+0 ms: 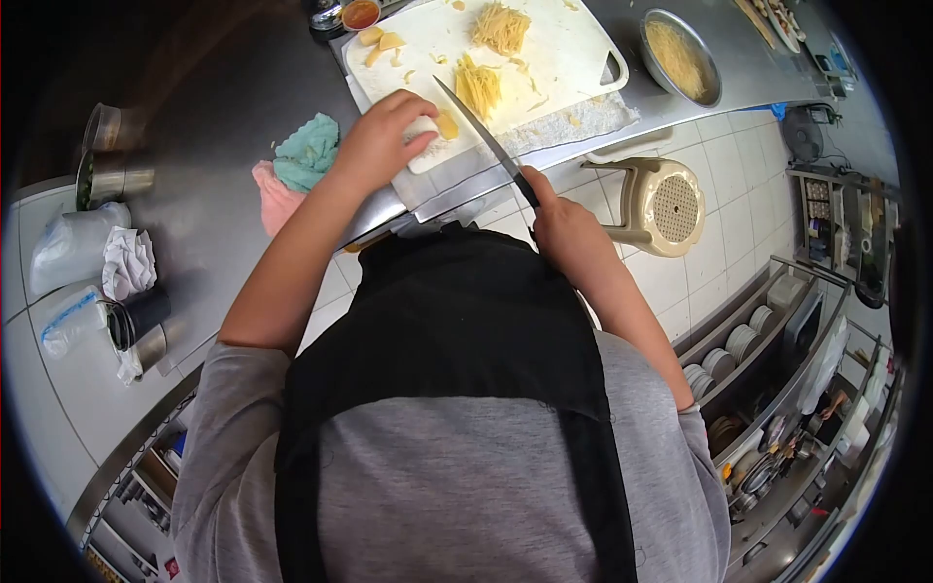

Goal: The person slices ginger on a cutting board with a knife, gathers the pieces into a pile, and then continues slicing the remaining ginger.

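Observation:
My right hand point(569, 228) grips the dark handle of a kitchen knife point(476, 121). Its long blade slants up and left over the white cutting board point(573, 58). On the board's near left corner, my left hand point(389, 136) has its fingers curled round a white, rounded piece point(421, 127), whose kind I cannot make out. A flat yellow slice point(447, 123) lies just right of those fingers, apart from the blade. Beyond the blade is a pile of yellow strips point(478, 87), with a second pile of strips point(501, 29) farther back. Peeled yellow chunks point(381, 41) rest at the board's far left.
A metal bowl point(714, 83) of pale shreds stands right of the board. Under the board lies a damp-looking cloth point(598, 114). Green point(309, 153) and pink cloths point(279, 199) sit left of my arm. A small tub of red sauce point(361, 14) stands behind; a plastic stool point(671, 209) is at right.

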`<state>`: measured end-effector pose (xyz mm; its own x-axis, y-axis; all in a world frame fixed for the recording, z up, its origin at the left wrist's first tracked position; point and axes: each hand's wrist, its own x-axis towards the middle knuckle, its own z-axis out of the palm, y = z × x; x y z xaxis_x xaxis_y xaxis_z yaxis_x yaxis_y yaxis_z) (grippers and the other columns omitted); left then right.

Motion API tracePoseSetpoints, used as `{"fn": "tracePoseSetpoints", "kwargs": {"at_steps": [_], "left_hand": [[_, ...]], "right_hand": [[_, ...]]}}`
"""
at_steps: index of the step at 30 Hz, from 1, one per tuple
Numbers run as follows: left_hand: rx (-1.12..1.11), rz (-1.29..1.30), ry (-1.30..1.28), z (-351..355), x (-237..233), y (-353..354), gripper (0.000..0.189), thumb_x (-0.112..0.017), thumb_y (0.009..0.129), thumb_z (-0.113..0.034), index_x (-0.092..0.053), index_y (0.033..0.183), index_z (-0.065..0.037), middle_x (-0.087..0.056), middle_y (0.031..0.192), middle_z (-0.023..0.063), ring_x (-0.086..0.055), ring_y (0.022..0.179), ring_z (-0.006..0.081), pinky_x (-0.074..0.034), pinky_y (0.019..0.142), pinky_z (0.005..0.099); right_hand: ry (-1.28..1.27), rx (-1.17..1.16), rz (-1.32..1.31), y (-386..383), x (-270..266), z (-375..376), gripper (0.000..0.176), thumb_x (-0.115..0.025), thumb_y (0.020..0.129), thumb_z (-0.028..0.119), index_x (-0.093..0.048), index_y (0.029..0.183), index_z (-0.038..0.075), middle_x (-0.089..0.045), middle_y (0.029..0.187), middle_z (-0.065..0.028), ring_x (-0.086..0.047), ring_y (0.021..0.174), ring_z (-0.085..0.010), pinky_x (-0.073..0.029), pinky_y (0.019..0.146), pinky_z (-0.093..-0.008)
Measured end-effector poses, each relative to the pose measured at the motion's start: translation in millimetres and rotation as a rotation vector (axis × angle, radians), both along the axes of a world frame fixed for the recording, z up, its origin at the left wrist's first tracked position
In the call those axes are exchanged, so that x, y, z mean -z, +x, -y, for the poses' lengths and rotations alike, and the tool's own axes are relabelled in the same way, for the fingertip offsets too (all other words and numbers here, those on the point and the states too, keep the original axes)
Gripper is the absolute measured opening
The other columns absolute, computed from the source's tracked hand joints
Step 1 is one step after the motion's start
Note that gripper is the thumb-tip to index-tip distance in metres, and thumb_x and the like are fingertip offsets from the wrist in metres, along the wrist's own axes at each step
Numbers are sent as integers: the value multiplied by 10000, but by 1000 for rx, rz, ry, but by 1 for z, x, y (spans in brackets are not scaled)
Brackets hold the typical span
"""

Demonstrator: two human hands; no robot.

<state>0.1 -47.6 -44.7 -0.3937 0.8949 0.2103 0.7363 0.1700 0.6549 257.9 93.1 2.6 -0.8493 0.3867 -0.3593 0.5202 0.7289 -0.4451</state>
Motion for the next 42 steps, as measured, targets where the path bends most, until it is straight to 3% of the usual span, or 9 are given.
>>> {"fn": "tracePoseSetpoints", "kwargs": {"at_steps": [2, 13, 19, 23, 25, 29, 33, 37, 42], "left_hand": [[53, -113, 18, 1, 3, 6, 231, -739, 849, -107, -670, 1069, -97, -655, 1112, 63, -660, 977, 261, -549, 826, 357], [183, -177, 68, -10, 21, -4, 152, -709, 865, -107, -693, 1016, -106, -670, 1057, 36, -664, 960, 251, -554, 804, 350], [221, -186, 46, -11, 17, -9, 144, -697, 873, -104, -691, 1017, -111, -668, 1044, 25, -667, 936, 242, -557, 782, 344], [228, -207, 78, -12, 20, -10, 149, -695, 871, -100, -685, 1020, -109, -664, 1039, 31, -666, 927, 247, -555, 785, 345], [236, -193, 75, -12, 20, -11, 150, -693, 872, -97, -683, 1021, -105, -664, 1037, 35, -665, 925, 251, -554, 787, 345], [223, -188, 72, -13, 19, -10, 144, -689, 876, -88, -680, 1019, -90, -663, 1035, 47, -662, 929, 257, -550, 792, 345], [244, -179, 60, -16, 19, -12, 141, -690, 875, -83, -679, 1016, -80, -663, 1034, 49, -661, 937, 258, -549, 791, 346], [246, -169, 80, -16, 20, -12, 150, -699, 867, -76, -683, 1017, -78, -665, 1029, 51, -661, 935, 260, -549, 788, 349], [233, -179, 75, -15, 20, -12, 153, -705, 865, -76, -688, 1017, -78, -666, 1022, 47, -664, 921, 257, -550, 780, 346]], "right_hand": [[28, -43, -5, -7, 6, 0, 620, -533, 890, 39, -364, 1482, 109, -673, 820, -224, -675, 760, -414, -540, 694, -519], [33, -103, 110, -25, -26, 4, 558, -415, 916, 27, -378, 1473, 43, -695, 875, -243, -691, 803, -405, -544, 709, -519], [82, -86, 213, -28, 4, 13, 308, -402, 926, 20, -473, 1224, -15, -697, 841, -241, -689, 799, -423, -546, 709, -522], [35, -84, 141, -27, -6, 4, 269, -474, 917, 28, -425, 1177, -21, -667, 799, -269, -660, 784, -457, -500, 716, -571], [73, -96, 137, -23, -24, 6, 216, -392, 948, 20, -475, 1144, -16, -692, 838, -269, -689, 810, -446, -540, 718, -546], [89, -93, 162, -39, 5, 10, 233, -391, 939, 21, -478, 1151, -19, -694, 848, -271, -689, 814, -446, -544, 732, -540], [60, -88, 171, -31, -34, 9, 205, -416, 943, 24, -479, 1132, -24, -695, 838, -263, -695, 808, -431, -552, 704, -526], [90, -105, 183, -43, -3, 14, 222, -419, 936, 24, -485, 1143, -24, -699, 857, -267, -697, 831, -432, -551, 732, -533], [49, -68, 148, -35, -20, 12, 191, -425, 954, 47, -489, 1120, -21, -701, 835, -256, -701, 784, -426, -564, 701, -510]]}}
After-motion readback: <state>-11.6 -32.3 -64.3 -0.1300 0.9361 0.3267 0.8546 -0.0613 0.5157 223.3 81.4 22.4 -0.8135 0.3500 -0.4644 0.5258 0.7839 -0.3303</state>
